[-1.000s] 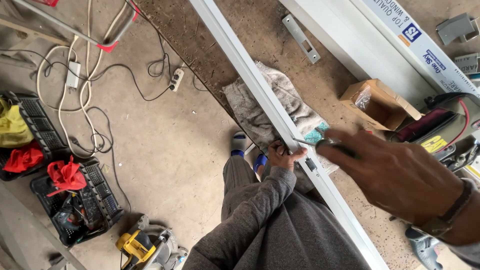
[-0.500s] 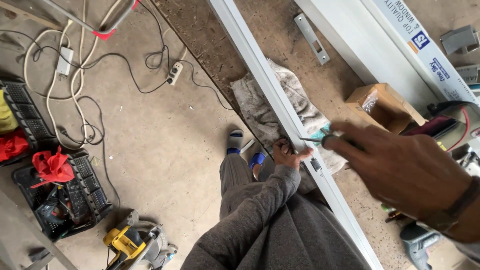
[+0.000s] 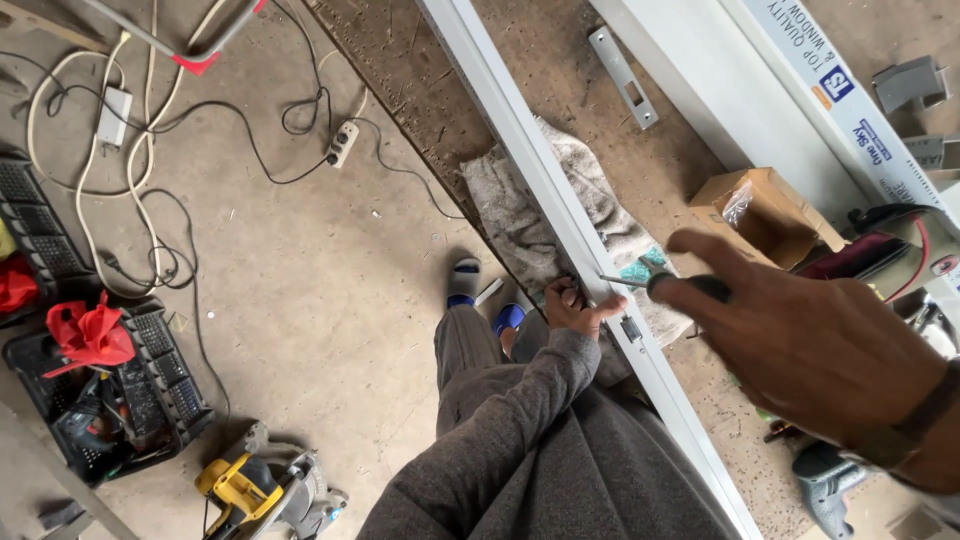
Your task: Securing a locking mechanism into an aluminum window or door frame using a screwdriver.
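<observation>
Two bare hands are working at a long white frame profile (image 3: 560,215) that is lying slantwise along the edge of a brown counter (image 3: 560,80). The left hand (image 3: 572,305), coming out of a grey sleeve, is gripping the near side of the profile, its fingers (image 3: 563,296) curled and pressed against the white edge. The right hand (image 3: 800,340) is hovering close to the camera, its fingers (image 3: 715,262) wrapped around the dark handle of a screwdriver (image 3: 650,285); the thin metal shaft is pointing left toward the profile, its tip ending just beside the left hand. A small metal fitting (image 3: 630,328) is sitting on the profile just below that hand. A crumpled grey rag (image 3: 520,215) is lying under the profile, spreading out on both sides of it. Further along the counter a flat metal strike plate (image 3: 623,77) is resting, and an open cardboard box (image 3: 765,205) is standing near the right hand. On the concrete floor, a yellow circular saw (image 3: 265,488) is lying, with a black crate (image 3: 120,400) holding a red cloth well to its left.
</observation>
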